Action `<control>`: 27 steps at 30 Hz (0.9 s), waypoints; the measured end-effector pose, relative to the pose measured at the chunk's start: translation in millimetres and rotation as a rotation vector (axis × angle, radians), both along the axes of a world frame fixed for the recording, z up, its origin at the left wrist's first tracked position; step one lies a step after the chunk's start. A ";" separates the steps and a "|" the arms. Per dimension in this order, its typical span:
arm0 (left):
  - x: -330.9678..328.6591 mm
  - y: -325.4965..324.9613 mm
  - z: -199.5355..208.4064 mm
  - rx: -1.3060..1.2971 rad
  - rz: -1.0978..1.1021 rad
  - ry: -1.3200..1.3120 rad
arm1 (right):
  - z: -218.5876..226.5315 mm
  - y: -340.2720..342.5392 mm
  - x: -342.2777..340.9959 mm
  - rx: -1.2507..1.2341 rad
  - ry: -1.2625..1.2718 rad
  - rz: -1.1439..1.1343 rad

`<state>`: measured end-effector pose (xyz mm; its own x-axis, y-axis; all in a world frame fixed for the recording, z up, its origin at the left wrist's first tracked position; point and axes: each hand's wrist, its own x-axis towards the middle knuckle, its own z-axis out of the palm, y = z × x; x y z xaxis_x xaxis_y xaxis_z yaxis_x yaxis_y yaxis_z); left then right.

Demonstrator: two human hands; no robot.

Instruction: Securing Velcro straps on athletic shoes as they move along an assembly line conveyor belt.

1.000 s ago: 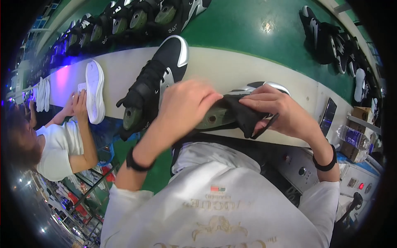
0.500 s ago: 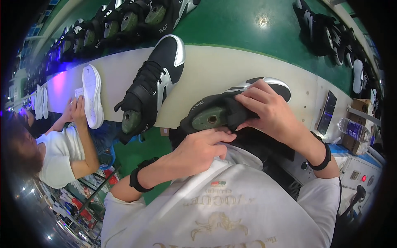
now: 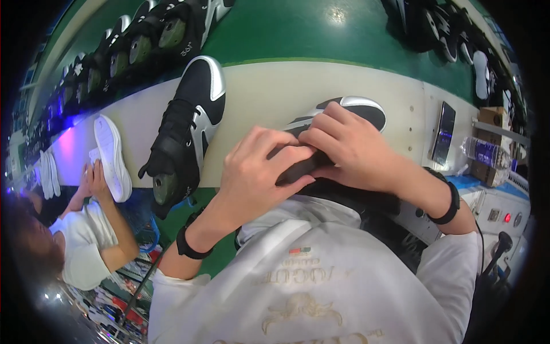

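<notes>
Close in front of me, a black shoe upper (image 3: 366, 110) with a silver-edged toe lies on the pale bench, its toe pointing away to the right. My left hand (image 3: 258, 163) grips the heel end near its opening, thumb below and fingers curled over the top. From the right, my right hand (image 3: 355, 149) pinches the collar, its fingertips almost meeting the left ones. Most of the heel and opening is hidden under both hands. To the left stands a second black and silver shoe upper (image 3: 182, 129) with laces and a green last at its heel.
A person at the left handles a white sole (image 3: 113, 156) beside pale gloves (image 3: 48, 172). Shoes line the green surface (image 3: 298, 34) beyond the bench at both sides. A phone (image 3: 443, 133) lies at right, near a wrapped bottle (image 3: 486, 151) and a machine panel (image 3: 498, 213).
My left hand has risen from under the heel onto its upper edge, covering the green last. My right hand has stayed on the collar. The view has shifted slightly.
</notes>
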<state>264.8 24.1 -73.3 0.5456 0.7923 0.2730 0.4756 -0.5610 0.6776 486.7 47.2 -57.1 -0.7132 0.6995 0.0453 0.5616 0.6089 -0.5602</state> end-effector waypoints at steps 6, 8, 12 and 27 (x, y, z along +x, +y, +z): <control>-2.8 -0.8 6.0 0.048 0.069 -0.023 | 41.4 -26.5 54.3 -0.378 0.004 0.007; -4.9 -0.2 4.6 0.067 0.071 -0.020 | 41.9 -34.4 59.5 -0.479 0.208 -0.027; -5.4 -1.4 2.3 0.042 0.058 -0.067 | 28.6 -26.8 34.1 -0.327 0.618 -0.274; -10.0 3.5 8.0 0.034 0.026 -0.076 | -35.1 60.5 -58.4 -0.788 0.103 -0.253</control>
